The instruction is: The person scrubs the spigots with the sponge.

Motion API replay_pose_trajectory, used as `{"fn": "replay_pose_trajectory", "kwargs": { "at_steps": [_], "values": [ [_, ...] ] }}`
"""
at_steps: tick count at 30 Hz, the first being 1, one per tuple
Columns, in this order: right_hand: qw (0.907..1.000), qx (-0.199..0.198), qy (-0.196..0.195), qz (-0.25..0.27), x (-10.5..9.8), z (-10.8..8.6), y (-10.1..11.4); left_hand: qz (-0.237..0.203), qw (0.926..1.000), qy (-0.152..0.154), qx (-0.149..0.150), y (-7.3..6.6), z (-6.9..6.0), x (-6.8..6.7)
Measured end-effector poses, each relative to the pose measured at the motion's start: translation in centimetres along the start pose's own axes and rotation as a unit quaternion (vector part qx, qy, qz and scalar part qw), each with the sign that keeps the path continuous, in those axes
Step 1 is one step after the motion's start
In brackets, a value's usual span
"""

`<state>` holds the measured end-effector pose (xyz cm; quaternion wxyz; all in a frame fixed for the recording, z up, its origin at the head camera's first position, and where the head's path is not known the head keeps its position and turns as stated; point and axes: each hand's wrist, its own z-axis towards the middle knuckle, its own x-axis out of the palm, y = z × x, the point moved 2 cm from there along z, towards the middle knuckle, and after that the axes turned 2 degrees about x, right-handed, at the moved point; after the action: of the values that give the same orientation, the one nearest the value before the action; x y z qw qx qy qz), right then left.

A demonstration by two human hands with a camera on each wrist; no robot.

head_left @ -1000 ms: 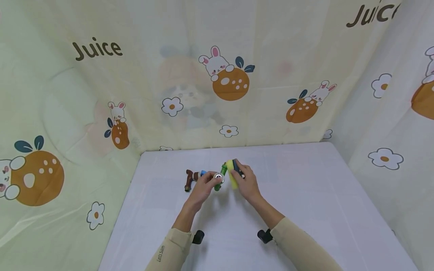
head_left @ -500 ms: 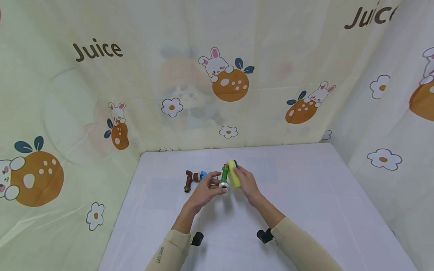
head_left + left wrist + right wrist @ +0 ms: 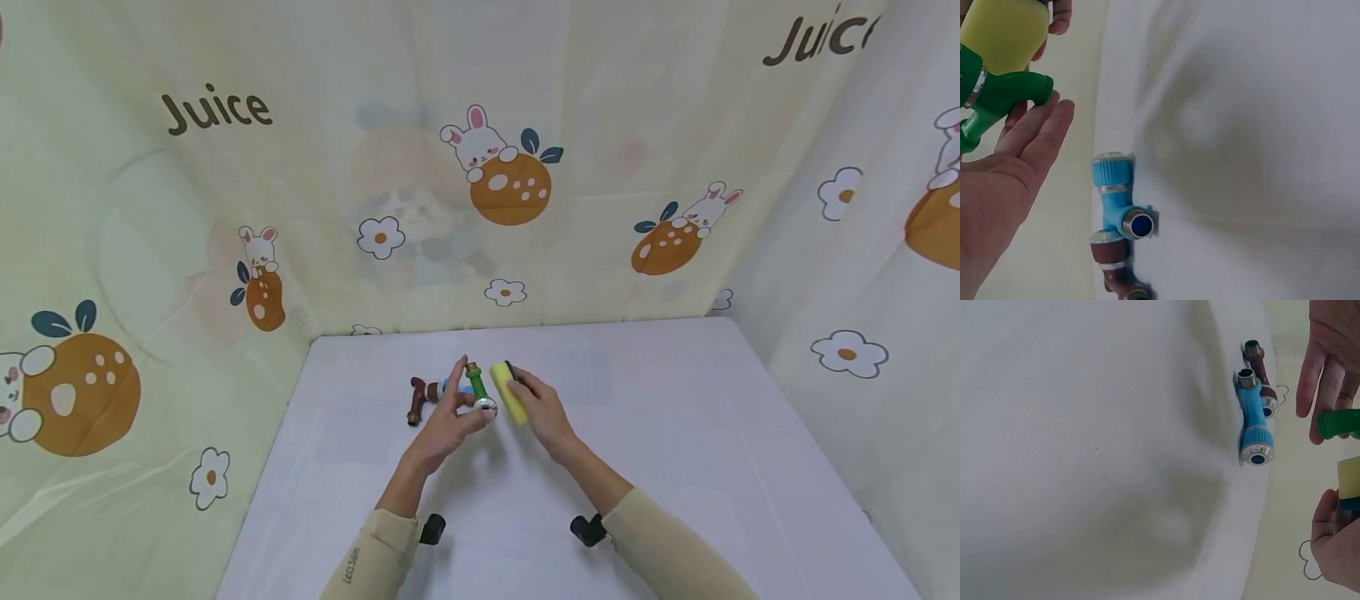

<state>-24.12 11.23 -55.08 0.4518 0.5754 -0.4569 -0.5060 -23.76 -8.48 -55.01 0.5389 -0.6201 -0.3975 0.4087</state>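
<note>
A green faucet-like fitting (image 3: 477, 384) with a silver ring is held above the table by my left hand (image 3: 446, 423), thumb near the ring. My right hand (image 3: 546, 414) grips a yellow sponge (image 3: 509, 393) with a dark backing, just right of the fitting, a small gap between them. In the left wrist view the fitting's curved green spout (image 3: 1022, 85) touches the fingers, with the sponge (image 3: 1007, 34) behind it. The right wrist view shows the green spout (image 3: 1337, 423) above the sponge (image 3: 1350, 478) at the right edge.
On the white table (image 3: 637, 400) behind and left of my left hand lie a brown fitting (image 3: 417, 402) and a blue fitting (image 3: 1116, 200), side by side. A printed curtain (image 3: 600, 92) stands around the table.
The green fitting has turned and its top now leans left. My left forefinger has straightened upward. The sponge has tilted and moved slightly left and down, away from the fitting.
</note>
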Motion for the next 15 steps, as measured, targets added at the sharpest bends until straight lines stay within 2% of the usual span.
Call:
{"fn": "replay_pose_trajectory", "kwargs": {
  "at_steps": [8, 15],
  "values": [
    [0.9934, -0.104, 0.035, -0.035, 0.5, -1.2, 0.8, -0.001, 0.9975, -0.069, 0.016, 0.2, 0.1, -0.6],
    [0.9840, -0.168, 0.040, -0.046, 0.5, -1.5, 0.8, -0.042, 0.9944, -0.080, 0.055, 0.3, 0.2, -0.9]
  ]
}}
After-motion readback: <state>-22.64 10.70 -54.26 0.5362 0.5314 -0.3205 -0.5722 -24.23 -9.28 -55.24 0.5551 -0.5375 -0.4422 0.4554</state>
